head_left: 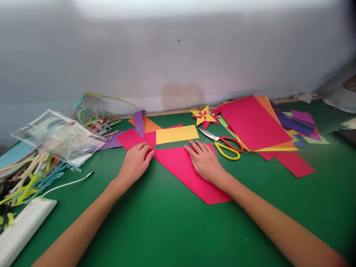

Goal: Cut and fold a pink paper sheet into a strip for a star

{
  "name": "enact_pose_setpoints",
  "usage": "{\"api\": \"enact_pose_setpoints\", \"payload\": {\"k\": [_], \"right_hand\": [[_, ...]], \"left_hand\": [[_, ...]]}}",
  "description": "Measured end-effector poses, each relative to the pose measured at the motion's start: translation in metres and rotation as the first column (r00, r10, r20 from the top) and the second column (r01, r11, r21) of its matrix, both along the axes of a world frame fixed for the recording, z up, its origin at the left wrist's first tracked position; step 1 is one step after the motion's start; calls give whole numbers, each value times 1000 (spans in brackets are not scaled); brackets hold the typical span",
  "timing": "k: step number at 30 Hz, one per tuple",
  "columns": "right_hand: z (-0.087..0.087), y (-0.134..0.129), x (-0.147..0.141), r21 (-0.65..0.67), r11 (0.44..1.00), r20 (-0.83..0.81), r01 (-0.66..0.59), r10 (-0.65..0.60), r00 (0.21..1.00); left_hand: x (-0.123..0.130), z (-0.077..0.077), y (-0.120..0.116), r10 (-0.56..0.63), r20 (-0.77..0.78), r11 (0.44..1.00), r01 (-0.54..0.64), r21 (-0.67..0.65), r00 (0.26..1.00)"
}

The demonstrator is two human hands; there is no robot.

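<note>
A red sheet (180, 167) with a diagonal edge and a crease lies on the green table (155, 222). My right hand (204, 159) rests flat on it with the fingers spread. At its left corner, my left hand (137, 161) has its fingers curled together with the tips at the paper. Whether they pinch the corner is too small to tell. Just beyond the sheet lie a yellow paper strip (178, 134) and red pieces. Scissors (215, 138) with one red and one yellow handle lie open to the right of my right hand.
A red and yellow paper star (205, 115) lies near the wall. Stacked coloured sheets (256, 122) are at the right. On the left are paper strips (50, 163), a clear plastic bag (58, 133), a white cable and a white power strip (26, 226).
</note>
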State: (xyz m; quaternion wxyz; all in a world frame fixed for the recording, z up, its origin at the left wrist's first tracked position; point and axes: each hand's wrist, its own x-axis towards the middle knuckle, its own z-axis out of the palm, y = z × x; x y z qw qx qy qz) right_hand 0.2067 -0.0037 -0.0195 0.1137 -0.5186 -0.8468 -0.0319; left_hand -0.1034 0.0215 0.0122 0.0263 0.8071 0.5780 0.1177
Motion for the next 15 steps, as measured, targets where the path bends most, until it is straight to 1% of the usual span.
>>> {"api": "enact_pose_setpoints", "payload": {"k": [3, 5, 7, 9, 11, 13, 15], "right_hand": [[-1, 0, 0, 7, 1000, -5, 1, -1, 1000], [-1, 0, 0, 11, 1000, -7, 2, -2, 1000], [-2, 0, 0, 10, 1000, -6, 2, -2, 1000], [-2, 1, 1, 5, 1000, -3, 2, -2, 1000], [-3, 1, 1, -1, 1000, -1, 2, -2, 1000], [-3, 1, 1, -5, 1000, -1, 3, -3, 1000], [-3, 2, 1, -5, 1000, -4, 4, -4, 1000]], "left_hand": [[6, 4, 10, 86, -121, 996, -87, -2, 989], [10, 7, 16, 100, -184, 995, -102, 0, 978], [12, 10, 21, 95, -179, 995, -101, -20, 979], [13, 13, 25, 104, -112, 991, -112, -70, 988], [13, 15, 29, 136, -8, 980, -135, -148, 991], [11, 16, 33, 165, 115, 966, -137, -218, 980], [9, 16, 36, 174, 230, 961, -115, -251, 958]]}}
